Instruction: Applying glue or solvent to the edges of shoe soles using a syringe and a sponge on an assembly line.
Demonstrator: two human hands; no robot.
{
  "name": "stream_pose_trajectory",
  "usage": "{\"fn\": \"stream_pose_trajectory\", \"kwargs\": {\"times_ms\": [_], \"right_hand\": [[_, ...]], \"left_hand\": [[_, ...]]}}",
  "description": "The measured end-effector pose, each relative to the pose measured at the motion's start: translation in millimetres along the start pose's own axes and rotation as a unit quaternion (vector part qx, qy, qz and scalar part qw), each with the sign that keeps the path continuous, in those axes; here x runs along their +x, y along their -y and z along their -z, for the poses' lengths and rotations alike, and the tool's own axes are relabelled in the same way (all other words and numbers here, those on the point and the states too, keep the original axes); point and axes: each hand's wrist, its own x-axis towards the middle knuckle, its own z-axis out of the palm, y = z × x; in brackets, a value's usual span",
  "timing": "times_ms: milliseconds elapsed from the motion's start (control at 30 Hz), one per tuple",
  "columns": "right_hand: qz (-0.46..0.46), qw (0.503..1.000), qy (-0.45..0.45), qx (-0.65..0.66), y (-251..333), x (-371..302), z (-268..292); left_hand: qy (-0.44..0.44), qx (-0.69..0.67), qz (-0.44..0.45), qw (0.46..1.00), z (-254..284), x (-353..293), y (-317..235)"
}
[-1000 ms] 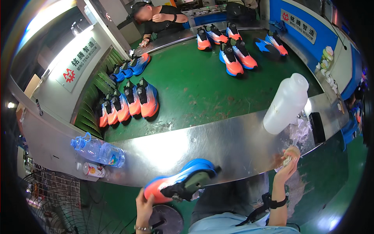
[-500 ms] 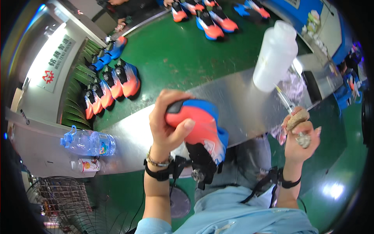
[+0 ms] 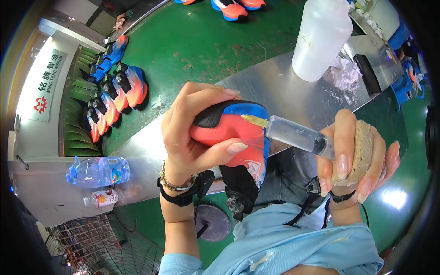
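My left hand (image 3: 181, 128) is closed round the toe end of a coral, blue and black sports shoe (image 3: 238, 137), its thumb along the coral upper. The shoe's black collar end points down toward my lap. In my right hand (image 3: 343, 142) is a clear syringe (image 3: 291, 133) with a yellow needle tip, held level. That tip lies over or against the shoe near the border of coral and blue; contact is hard to tell. A rough tan block (image 3: 364, 149) is also held in the right hand, behind the syringe.
A large white plastic bottle (image 3: 318, 43) stands on the metal table edge (image 3: 270, 78), near a crumpled white cloth or paper (image 3: 344, 73) and a black oblong object (image 3: 367, 75). Finished-looking shoes (image 3: 135, 87) line the left side. A clear water jug (image 3: 98, 172) lies near a small bottle (image 3: 103, 198).
My right hand has swung up and left, bringing the syringe from pointing away over the table to the shoe. My left hand still grips the shoe. The view has shifted slightly.
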Motion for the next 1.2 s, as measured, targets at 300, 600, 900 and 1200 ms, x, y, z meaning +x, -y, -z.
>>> {"fn": "stream_pose_trajectory", "kwargs": {"times_ms": [300, 600, 900, 1200], "right_hand": [[0.137, 0.986, 0.097, 0.011, -18.5, 14.4, 13.9], [0.022, 0.985, -0.088, -0.144, -14.6, -5.9, 14.4], [-0.039, 0.977, -0.151, -0.145, -46.7, -26.4, 30.5], [-0.128, 0.982, -0.073, -0.12, -52.4, -47.9, 40.4]], "left_hand": [[0.042, -0.003, -0.012, 0.999, 1.1, 11.3, 8.9], [0.051, 0.004, 0.0, 0.999, 14.4, 3.3, 34.0], [-0.018, 0.063, 0.013, 0.998, 32.8, -7.7, 60.1], [-0.129, 0.042, 0.116, 0.984, 31.2, -16.0, 61.3]]}}
